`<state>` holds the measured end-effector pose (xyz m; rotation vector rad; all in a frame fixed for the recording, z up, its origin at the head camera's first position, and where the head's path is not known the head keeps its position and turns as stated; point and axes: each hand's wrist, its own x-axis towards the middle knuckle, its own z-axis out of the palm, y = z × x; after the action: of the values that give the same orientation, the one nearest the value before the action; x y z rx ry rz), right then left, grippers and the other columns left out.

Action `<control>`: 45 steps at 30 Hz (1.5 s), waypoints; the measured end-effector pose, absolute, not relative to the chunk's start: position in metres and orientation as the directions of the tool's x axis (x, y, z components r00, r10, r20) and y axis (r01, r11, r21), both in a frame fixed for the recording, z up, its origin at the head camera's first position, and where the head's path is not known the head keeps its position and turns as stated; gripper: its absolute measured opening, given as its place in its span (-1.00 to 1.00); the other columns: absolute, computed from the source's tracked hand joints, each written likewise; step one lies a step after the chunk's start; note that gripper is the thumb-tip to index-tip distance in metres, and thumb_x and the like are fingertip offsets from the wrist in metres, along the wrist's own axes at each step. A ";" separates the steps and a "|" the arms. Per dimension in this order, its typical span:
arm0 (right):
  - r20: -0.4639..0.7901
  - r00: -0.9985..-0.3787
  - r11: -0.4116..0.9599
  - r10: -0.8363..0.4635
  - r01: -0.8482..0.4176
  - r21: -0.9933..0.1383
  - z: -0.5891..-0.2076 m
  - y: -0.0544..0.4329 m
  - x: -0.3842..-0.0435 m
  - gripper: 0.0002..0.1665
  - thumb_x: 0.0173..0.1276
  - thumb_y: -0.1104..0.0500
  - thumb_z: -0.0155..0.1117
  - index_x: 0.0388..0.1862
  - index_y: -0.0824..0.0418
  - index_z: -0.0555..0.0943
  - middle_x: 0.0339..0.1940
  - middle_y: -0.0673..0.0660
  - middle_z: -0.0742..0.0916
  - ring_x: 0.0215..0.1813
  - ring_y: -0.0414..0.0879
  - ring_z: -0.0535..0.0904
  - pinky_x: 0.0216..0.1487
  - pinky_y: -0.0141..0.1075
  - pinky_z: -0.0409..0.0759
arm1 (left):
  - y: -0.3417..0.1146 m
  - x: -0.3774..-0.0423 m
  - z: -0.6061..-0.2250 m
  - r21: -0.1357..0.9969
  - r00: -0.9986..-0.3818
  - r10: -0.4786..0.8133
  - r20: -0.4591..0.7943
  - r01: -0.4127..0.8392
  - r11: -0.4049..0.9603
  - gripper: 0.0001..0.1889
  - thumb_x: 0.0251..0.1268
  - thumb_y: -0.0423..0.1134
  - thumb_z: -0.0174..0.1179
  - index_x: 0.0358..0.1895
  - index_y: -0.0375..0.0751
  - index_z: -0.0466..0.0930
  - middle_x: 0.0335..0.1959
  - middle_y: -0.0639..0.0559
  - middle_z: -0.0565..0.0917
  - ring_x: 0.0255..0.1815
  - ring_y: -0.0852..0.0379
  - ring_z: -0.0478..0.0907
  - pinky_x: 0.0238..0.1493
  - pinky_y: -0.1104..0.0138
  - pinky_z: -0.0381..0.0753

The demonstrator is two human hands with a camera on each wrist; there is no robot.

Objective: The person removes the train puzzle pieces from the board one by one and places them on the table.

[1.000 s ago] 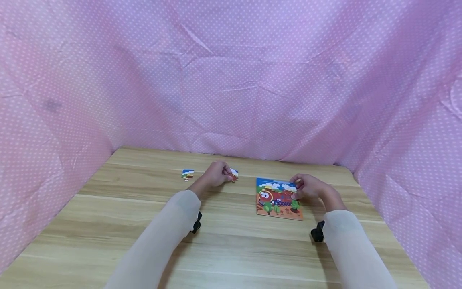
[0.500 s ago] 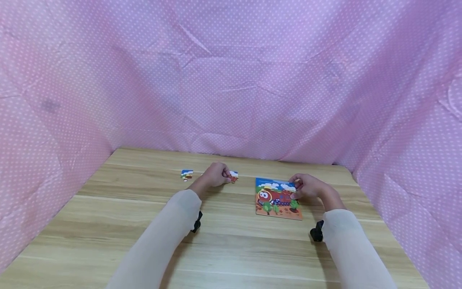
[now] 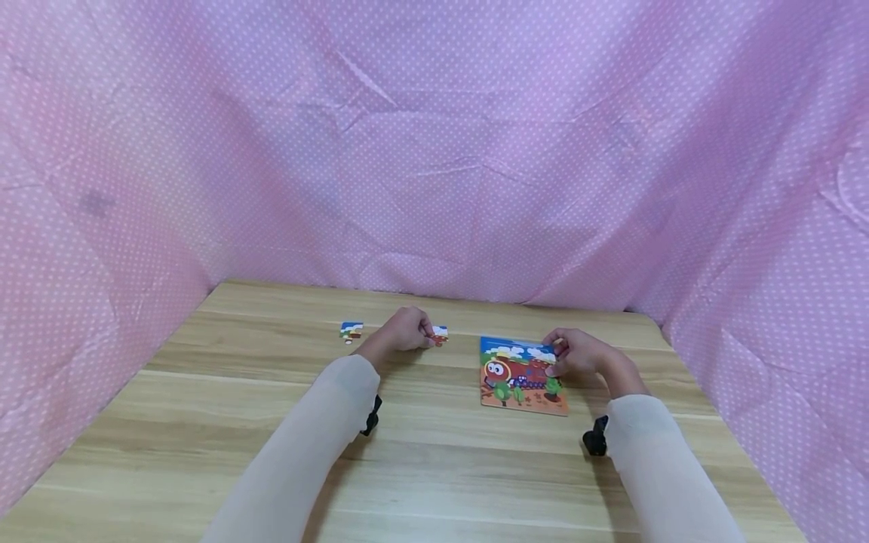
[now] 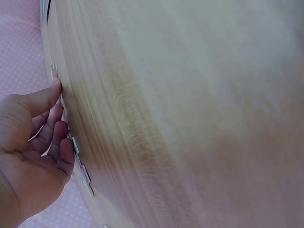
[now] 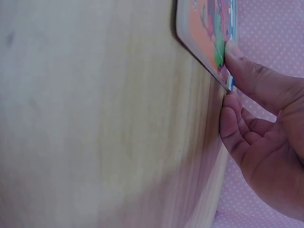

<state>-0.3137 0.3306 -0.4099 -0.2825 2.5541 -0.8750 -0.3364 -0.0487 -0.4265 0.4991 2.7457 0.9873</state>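
1. The left hand [image 3: 405, 329] is at about 12 o'clock on the desk [image 3: 434, 483], towards its far edge; its grip is pinched together on a small puzzle piece [image 3: 441, 335], thumb and forefinger at the piece's 9 o'clock side; whether that piece is raised off the wood, I cannot tell.
2. The held piece shows white cloud and a patch of red; part of it is hidden by the fingers.
3. The right hand [image 3: 577, 353] is at 2 o'clock; its grip is clamped on the puzzle board [image 3: 519, 381], with the thumb over the printed face and the other fingers curled at the edge.
4. The puzzle board lies at the held piece's 4 o'clock, well apart from it; its picture has a red train with big round eyes, green trees, orange ground, blue sky and white clouds.
5. A loose piece [image 3: 351, 332] lies at the left hand's 9 o'clock, near it; it carries blue, white, green and brownish red.
6. In the left wrist view, thin pieces [image 4: 85, 175] show edge-on below the curled fingers; their pictures cannot be read.
7. Pale sleeves [image 3: 299, 452] reach in from 7 and 5 o'clock; a pink dotted curtain [image 3: 434, 166] hangs from 9 round through 12 to 3.
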 end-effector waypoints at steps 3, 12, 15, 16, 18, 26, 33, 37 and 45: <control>-0.325 -0.890 0.785 -0.319 -0.056 -0.617 -0.411 0.331 -0.314 -0.38 0.30 0.22 0.52 0.28 0.27 0.49 0.07 0.26 0.56 0.10 0.15 0.44 0.16 0.00 0.46 | -0.048 -0.335 -0.426 0.643 -0.926 0.374 -0.059 0.251 0.724 -0.88 0.25 -0.33 0.46 -0.29 -0.23 0.68 -0.35 0.02 0.64 -0.32 0.16 0.50 -0.19 0.35 0.52; -0.324 -0.884 0.794 -0.338 -0.083 -0.602 -0.411 0.331 -0.313 -0.37 0.30 0.23 0.52 0.29 0.27 0.48 0.05 0.26 0.56 0.09 0.15 0.44 0.14 0.01 0.47 | -0.029 -0.331 -0.422 0.682 -0.896 0.444 0.011 0.332 0.652 -0.85 0.25 -0.36 0.45 -0.20 -0.31 0.68 -0.33 0.02 0.67 -0.29 0.18 0.55 -0.14 0.38 0.57; -0.322 -0.882 0.798 -0.343 -0.093 -0.596 -0.410 0.331 -0.313 -0.38 0.30 0.25 0.51 0.29 0.27 0.48 0.03 0.25 0.56 0.08 0.14 0.44 0.12 -0.01 0.47 | -0.013 -0.326 -0.421 0.707 -0.883 0.469 0.016 0.342 0.619 -0.86 0.25 -0.38 0.43 -0.20 -0.32 0.68 -0.33 0.02 0.66 -0.27 0.18 0.56 -0.13 0.39 0.58; -0.321 -0.882 0.798 -0.345 -0.095 -0.594 -0.410 0.331 -0.313 -0.39 0.30 0.26 0.50 0.29 0.27 0.48 0.03 0.25 0.56 0.08 0.14 0.44 0.11 -0.02 0.46 | -0.007 -0.323 -0.420 0.715 -0.878 0.478 0.004 0.337 0.612 -0.86 0.26 -0.38 0.43 -0.18 -0.31 0.68 -0.32 0.03 0.65 -0.25 0.17 0.56 -0.11 0.38 0.58; -0.318 -0.881 0.799 -0.350 -0.103 -0.592 -0.409 0.331 -0.313 -0.39 0.30 0.26 0.50 0.28 0.28 0.49 0.02 0.25 0.57 0.07 0.14 0.44 0.10 -0.02 0.47 | 0.005 -0.317 -0.419 0.719 -0.861 0.508 -0.011 0.347 0.603 -0.84 0.27 -0.37 0.42 -0.15 -0.30 0.68 -0.30 0.04 0.65 -0.23 0.16 0.56 -0.11 0.37 0.59; -0.315 -0.882 0.803 -0.350 -0.110 -0.586 -0.409 0.330 -0.314 -0.38 0.32 0.24 0.49 0.31 0.26 0.49 0.03 0.24 0.57 0.08 0.13 0.44 0.11 -0.03 0.46 | 0.038 -0.305 -0.422 0.656 -0.791 0.607 -0.076 0.419 0.628 -0.79 0.27 -0.19 0.47 -0.11 -0.14 0.70 -0.20 0.07 0.65 -0.18 0.20 0.50 -0.09 0.40 0.52; -0.280 -0.887 0.831 -0.367 -0.178 -0.526 -0.403 0.324 -0.310 -0.42 0.33 0.24 0.48 0.28 0.28 0.51 -0.01 0.24 0.62 0.03 0.12 0.49 0.11 0.03 0.50 | 0.046 -0.300 -0.423 0.621 -0.802 0.588 -0.104 0.410 0.668 -0.79 0.25 -0.14 0.49 -0.15 -0.08 0.69 -0.25 0.12 0.62 -0.21 0.20 0.47 -0.12 0.40 0.50; -0.260 -0.890 0.854 -0.374 -0.221 -0.470 -0.399 0.318 -0.308 -0.45 0.30 0.23 0.50 0.24 0.26 0.55 -0.07 0.20 0.65 -0.02 0.08 0.52 0.08 0.02 0.52 | 0.047 -0.300 -0.422 0.612 -0.801 0.588 -0.116 0.409 0.678 -0.80 0.25 -0.12 0.48 -0.16 -0.06 0.70 -0.25 0.14 0.62 -0.21 0.20 0.47 -0.12 0.39 0.49; -0.252 -0.855 0.835 -0.453 -0.308 -0.456 -0.397 0.301 -0.302 -0.52 0.29 0.17 0.53 0.15 0.22 0.60 -0.08 0.13 0.68 -0.03 0.03 0.56 0.08 0.01 0.56 | 0.047 -0.300 -0.424 0.611 -0.806 0.582 -0.109 0.408 0.679 -0.81 0.24 -0.13 0.49 -0.17 -0.06 0.70 -0.28 0.15 0.61 -0.24 0.22 0.47 -0.13 0.39 0.49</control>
<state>-0.3018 0.3013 -0.3973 -0.5716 2.6633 -0.5779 -0.3005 0.0470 -0.4237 0.7869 2.5991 0.8418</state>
